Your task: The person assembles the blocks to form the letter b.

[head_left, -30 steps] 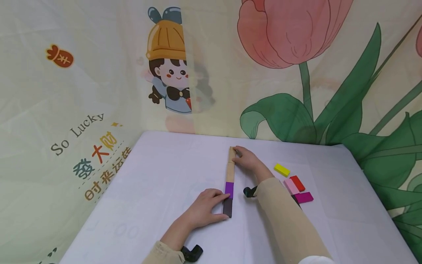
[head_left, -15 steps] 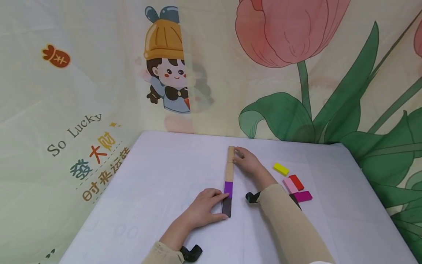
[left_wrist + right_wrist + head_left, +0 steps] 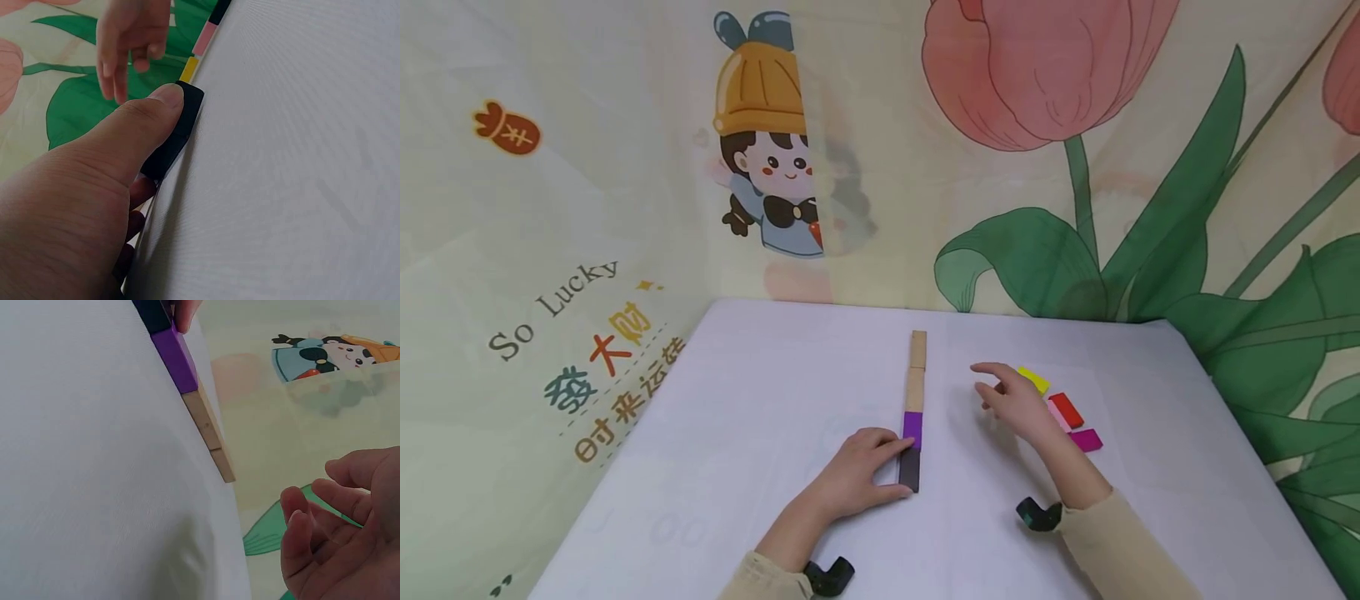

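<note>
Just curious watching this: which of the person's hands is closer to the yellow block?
The right hand: it hovers just beside the yellow block, fingers loose. The left hand rests far off on the black block.

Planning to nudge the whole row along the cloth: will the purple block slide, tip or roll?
The purple block lies flat with square edges, so it probably slides rather than rolls or tips. It looks rigid. The white tablecloth may drag on it somewhat.
</note>
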